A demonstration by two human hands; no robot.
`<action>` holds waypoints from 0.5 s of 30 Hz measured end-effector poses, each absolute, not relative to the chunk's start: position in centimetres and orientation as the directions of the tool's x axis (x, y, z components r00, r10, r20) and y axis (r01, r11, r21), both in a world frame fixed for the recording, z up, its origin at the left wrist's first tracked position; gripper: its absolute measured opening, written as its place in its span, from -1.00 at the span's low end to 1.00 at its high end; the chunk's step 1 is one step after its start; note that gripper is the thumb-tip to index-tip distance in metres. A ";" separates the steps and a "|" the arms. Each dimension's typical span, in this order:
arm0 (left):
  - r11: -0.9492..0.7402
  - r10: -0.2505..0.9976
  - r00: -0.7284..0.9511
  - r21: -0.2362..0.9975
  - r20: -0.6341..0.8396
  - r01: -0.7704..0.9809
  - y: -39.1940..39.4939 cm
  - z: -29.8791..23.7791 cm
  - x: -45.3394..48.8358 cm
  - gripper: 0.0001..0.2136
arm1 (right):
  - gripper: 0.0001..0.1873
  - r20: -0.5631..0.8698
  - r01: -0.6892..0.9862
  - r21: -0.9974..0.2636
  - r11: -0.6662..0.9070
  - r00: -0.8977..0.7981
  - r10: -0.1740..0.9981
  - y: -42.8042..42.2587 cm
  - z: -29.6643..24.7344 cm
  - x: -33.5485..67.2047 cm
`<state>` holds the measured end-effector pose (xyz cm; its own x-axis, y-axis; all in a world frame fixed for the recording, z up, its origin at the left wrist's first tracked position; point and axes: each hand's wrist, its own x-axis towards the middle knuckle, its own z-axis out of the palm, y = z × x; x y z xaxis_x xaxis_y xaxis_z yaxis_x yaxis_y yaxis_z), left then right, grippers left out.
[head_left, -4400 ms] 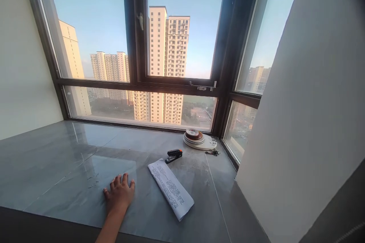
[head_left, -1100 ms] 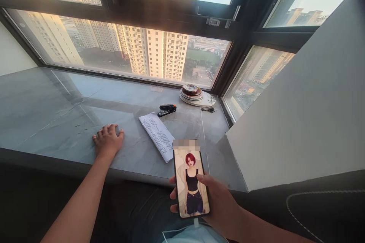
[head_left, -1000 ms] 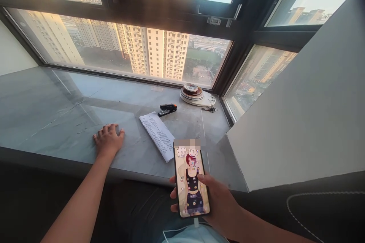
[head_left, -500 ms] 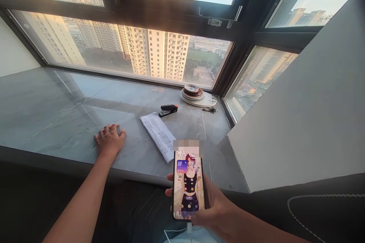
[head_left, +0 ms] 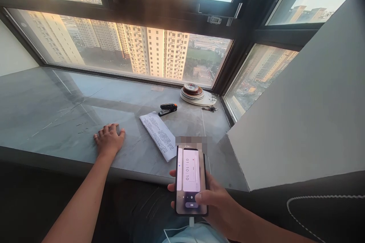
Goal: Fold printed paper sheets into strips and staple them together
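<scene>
My right hand (head_left: pixel 216 201) is wrapped round a smartphone (head_left: pixel 191 180), held upright in front of my lap with the thumb over the lower right of its screen. Lit up on the screen are app cards, one showing "01:10:10" sideways. A white cable (head_left: pixel 191 221) is plugged into the phone's bottom end. Palm down on the grey marble sill rests my left hand (head_left: pixel 110 140), fingers spread and holding nothing. Between my hands lies a folded printed sheet (head_left: pixel 158 136), its lower corner close to the phone. Just beyond it sits a black stapler (head_left: pixel 168 109) with an orange tip.
A stack of round plates or discs (head_left: pixel 192 92) lies on a white board near the window corner, with dark keys (head_left: pixel 210 109) beside it. Small dark bits (head_left: pixel 82 128) lie on the sill (head_left: pixel 65 110) left of my left hand. A white wall (head_left: pixel 293 113) slants up at right.
The phone screen has gone from the home screen to the app cards. My right hand and the phone have shifted slightly right and up; the thumb now lies higher. My left hand stays put.
</scene>
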<state>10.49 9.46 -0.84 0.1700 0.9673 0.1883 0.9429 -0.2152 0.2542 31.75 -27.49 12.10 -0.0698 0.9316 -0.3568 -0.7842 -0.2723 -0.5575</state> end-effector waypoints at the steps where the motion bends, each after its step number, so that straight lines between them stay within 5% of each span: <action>1: -0.217 0.966 0.170 0.254 0.193 0.943 9.5 -0.9 10.5 -0.45 | 0.10 -0.353 -0.796 -0.547 -0.260 -0.062 0.933 -27.4 12.1 31.7; 15: -0.215 0.964 0.161 0.258 0.213 0.942 9.1 -0.7 10.6 -0.47 | 0.09 -0.340 -0.757 -0.619 -0.211 0.016 0.940 -27.4 12.1 32.0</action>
